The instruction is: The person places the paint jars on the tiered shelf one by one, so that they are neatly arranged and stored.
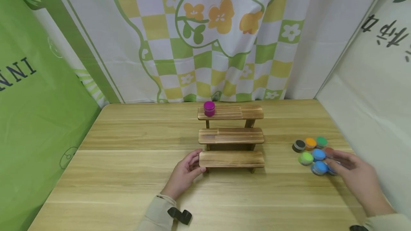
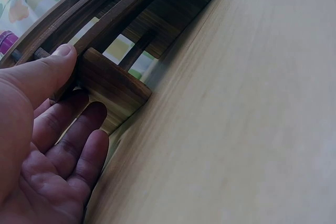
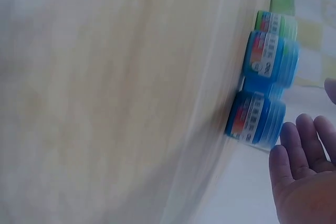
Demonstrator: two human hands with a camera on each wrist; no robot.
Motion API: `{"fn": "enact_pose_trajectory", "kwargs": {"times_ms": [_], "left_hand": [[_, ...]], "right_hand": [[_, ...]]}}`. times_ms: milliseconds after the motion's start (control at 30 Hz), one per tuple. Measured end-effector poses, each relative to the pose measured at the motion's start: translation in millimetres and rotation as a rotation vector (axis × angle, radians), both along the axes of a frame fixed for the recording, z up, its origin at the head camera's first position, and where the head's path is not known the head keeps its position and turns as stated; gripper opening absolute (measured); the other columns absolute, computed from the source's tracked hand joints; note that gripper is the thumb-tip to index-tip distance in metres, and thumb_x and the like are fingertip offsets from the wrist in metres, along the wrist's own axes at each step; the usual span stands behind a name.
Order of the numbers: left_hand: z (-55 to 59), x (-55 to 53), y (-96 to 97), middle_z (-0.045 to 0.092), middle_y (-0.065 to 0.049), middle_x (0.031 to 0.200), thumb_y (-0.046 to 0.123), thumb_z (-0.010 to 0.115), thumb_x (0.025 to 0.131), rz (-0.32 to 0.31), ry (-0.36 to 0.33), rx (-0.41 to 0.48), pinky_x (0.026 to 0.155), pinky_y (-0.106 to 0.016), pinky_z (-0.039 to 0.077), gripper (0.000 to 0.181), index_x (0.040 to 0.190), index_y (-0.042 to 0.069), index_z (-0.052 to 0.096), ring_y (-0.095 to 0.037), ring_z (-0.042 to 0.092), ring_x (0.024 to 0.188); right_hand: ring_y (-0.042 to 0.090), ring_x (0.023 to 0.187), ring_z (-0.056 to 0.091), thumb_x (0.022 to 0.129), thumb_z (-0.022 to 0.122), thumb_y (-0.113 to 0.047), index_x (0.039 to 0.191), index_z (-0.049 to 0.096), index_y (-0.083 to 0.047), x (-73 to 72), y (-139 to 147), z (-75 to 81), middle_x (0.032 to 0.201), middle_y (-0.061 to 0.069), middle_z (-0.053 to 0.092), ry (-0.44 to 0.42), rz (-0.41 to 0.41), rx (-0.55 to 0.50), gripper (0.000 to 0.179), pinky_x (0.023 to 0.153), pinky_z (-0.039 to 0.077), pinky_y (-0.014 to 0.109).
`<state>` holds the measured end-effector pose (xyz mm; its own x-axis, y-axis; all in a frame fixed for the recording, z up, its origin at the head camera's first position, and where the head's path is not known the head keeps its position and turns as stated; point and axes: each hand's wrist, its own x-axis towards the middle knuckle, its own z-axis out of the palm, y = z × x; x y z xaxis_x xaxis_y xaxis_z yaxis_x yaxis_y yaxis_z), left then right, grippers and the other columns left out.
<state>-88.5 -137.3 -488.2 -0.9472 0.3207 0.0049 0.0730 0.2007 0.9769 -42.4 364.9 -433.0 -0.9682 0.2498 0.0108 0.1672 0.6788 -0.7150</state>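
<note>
A three-tier wooden stand (image 1: 231, 159) stands on the table, its steps rising toward the back. At the left end of its lowest step, my left hand (image 1: 183, 174) holds the board between thumb and fingers; the left wrist view shows the thumb (image 2: 50, 72) at the board's end. One magenta jar (image 1: 209, 108) sits on the top step's left end. My right hand (image 1: 359, 174) reaches over a group of small lidded paint jars, fingers extended around a red-lidded jar (image 1: 329, 152), partly hidden. Beside its fingertips in the right wrist view is a blue jar (image 3: 256, 119).
Nearby in the group are black (image 1: 299, 146), orange (image 1: 310, 143), green (image 1: 321, 142) and light green (image 1: 305, 158) jars. A patterned curtain (image 1: 221, 63) hangs behind the wooden table (image 1: 128, 159), with a green cloth (image 1: 38, 117) at left and a white one (image 1: 369, 99) at right.
</note>
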Motion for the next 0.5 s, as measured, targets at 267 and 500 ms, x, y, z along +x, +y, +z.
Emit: {"fn": "enact_pose_trajectory", "kwargs": {"times_ms": [267, 500], "left_hand": [[1.9, 0.5, -0.8, 0.056, -0.014, 0.143, 0.027, 0.073, 0.093, 0.002, -0.020, 0.002, 0.103, -0.029, 0.048, 0.069, 0.153, 0.012, 0.041, -0.026, 0.059, 0.123], [1.2, 0.4, -0.8, 0.056, -0.014, 0.143, 0.028, 0.073, 0.093, -0.001, -0.019, 0.007, 0.102, -0.029, 0.049, 0.070, 0.153, 0.012, 0.041, -0.026, 0.060, 0.122]], "right_hand": [[-0.022, 0.084, 0.041, 0.094, 0.067, -0.051, 0.139, 0.053, 0.003, 0.3, 7.2, 2.0, 0.129, 0.021, 0.063, -0.084, 0.011, 0.077, 0.072, 0.061, 0.042, 0.006], [0.056, 0.118, 0.051, 0.096, 0.063, -0.053, 0.142, 0.047, 0.007, -1.1, 12.9, -0.8, 0.140, 0.035, 0.049, -0.140, 0.060, 0.107, 0.077, 0.077, 0.054, 0.031]]}}
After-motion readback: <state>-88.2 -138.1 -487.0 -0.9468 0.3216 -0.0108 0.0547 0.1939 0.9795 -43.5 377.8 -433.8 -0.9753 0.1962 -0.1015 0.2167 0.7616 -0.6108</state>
